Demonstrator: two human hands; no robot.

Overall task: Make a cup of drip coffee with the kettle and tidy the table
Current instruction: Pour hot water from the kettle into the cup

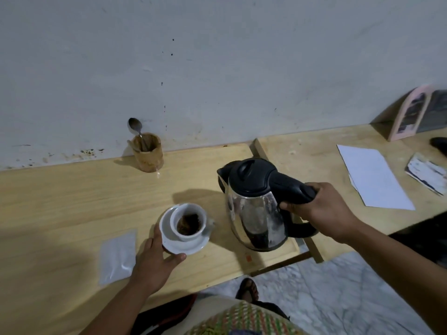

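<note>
Right hand (321, 213) grips kettle (256, 206) beside cup (188, 222).

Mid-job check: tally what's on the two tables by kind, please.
Kettle: 1
Cup: 1
Saucer: 1
Spoon: 1
Brown jar: 1
Clear sachet: 1
White paper sheet: 1
Total: 7
</note>
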